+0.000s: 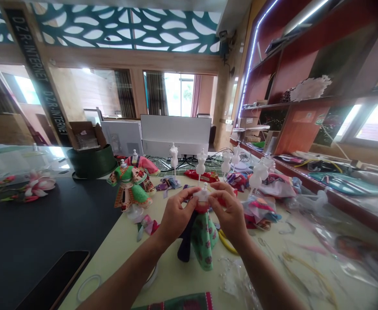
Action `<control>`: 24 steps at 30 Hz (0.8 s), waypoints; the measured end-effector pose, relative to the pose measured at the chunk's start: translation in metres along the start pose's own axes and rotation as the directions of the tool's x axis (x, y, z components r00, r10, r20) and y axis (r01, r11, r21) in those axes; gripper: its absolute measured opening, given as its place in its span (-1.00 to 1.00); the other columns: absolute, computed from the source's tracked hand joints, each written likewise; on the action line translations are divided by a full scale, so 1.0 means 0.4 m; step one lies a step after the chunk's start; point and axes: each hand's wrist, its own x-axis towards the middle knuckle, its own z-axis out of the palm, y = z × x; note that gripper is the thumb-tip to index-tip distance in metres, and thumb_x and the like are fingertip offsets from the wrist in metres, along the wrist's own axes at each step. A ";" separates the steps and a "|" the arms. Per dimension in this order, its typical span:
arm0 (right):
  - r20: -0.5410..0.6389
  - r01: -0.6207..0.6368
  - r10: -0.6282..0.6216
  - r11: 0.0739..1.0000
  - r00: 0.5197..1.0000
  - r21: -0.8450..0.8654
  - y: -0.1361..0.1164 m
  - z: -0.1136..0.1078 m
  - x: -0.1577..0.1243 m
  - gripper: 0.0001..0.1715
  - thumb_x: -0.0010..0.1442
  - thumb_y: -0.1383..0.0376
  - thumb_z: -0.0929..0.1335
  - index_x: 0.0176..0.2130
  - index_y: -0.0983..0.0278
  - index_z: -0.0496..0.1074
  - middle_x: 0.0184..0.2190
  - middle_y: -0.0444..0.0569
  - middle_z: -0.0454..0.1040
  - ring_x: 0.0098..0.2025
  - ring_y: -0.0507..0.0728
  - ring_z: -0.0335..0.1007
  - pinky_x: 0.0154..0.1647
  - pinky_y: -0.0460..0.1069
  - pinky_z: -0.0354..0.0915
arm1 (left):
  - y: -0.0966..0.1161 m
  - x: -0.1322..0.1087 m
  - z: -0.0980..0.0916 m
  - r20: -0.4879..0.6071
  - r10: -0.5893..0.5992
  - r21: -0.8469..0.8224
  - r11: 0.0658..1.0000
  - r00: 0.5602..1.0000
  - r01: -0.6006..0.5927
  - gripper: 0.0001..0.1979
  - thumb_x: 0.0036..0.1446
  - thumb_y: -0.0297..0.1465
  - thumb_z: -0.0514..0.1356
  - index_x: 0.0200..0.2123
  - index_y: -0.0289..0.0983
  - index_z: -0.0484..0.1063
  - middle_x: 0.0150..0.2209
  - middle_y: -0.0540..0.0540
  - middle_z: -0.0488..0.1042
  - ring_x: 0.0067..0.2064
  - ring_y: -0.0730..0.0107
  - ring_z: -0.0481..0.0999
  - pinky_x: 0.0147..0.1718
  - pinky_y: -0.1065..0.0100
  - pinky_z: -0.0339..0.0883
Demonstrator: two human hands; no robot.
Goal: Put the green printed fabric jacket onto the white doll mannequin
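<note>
Left hand point(176, 213) and right hand point(229, 211) half-closed, fingers curled, pinching white doll torso point(202, 194) from either side; top of torso shows between them. Green floral skirt point(204, 245) hangs below torso, down to pale green cutting mat point(172, 280). Dressed doll point(131, 189) at 10 o'clock from hands. Bare white doll stands point(201, 165) at 12 o'clock. Fabric scraps point(260, 213) at 2 o'clock. Yellow cord point(226, 243) at 4 o'clock, just beside right hand.

My left hand point(176, 215) and right hand point(227, 211) hide the bodice of the green floral doll dress point(205, 243). At 6 o'clock, the bottom edge cuts off a patterned fabric strip point(172, 302). At 4 o'clock, the clear plastic bags point(353, 258) blur; contents cannot be determined.
</note>
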 end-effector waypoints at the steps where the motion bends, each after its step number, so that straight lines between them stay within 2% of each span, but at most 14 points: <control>1: 0.002 -0.004 0.004 1.000 1.000 0.003 -0.001 0.002 0.001 -0.92 0.16 0.37 0.32 -0.39 0.24 0.39 -0.13 0.00 0.34 -0.01 0.17 0.27 0.01 0.10 0.19 | 0.000 0.001 0.000 -0.004 0.001 0.003 1.000 1.000 -0.001 -0.74 0.12 -0.38 0.16 -0.12 -0.30 0.49 -0.14 -0.11 0.56 -0.12 0.29 0.52 -0.12 0.35 0.39; 13: 0.011 -0.029 0.029 0.999 1.000 0.030 0.002 0.013 -0.003 -0.92 0.16 0.36 0.32 -0.39 0.23 0.39 -0.16 -0.02 0.35 -0.06 0.14 0.30 -0.04 0.06 0.21 | 0.002 0.005 -0.006 -0.008 0.044 0.024 0.999 0.999 -0.044 -0.77 0.12 -0.41 0.15 -0.15 -0.29 0.50 -0.15 -0.10 0.56 -0.11 0.30 0.52 -0.13 0.36 0.39; 24: -0.013 -0.030 0.030 0.999 0.999 -0.023 -0.008 0.012 0.004 -0.89 0.14 0.39 0.32 -0.43 0.24 0.37 -0.23 -0.03 0.37 -0.12 0.13 0.32 -0.08 0.04 0.23 | 0.000 0.008 -0.005 0.003 0.058 0.029 0.998 0.998 -0.059 -0.77 0.12 -0.43 0.15 -0.16 -0.30 0.49 -0.17 -0.10 0.56 -0.13 0.33 0.52 -0.12 0.37 0.38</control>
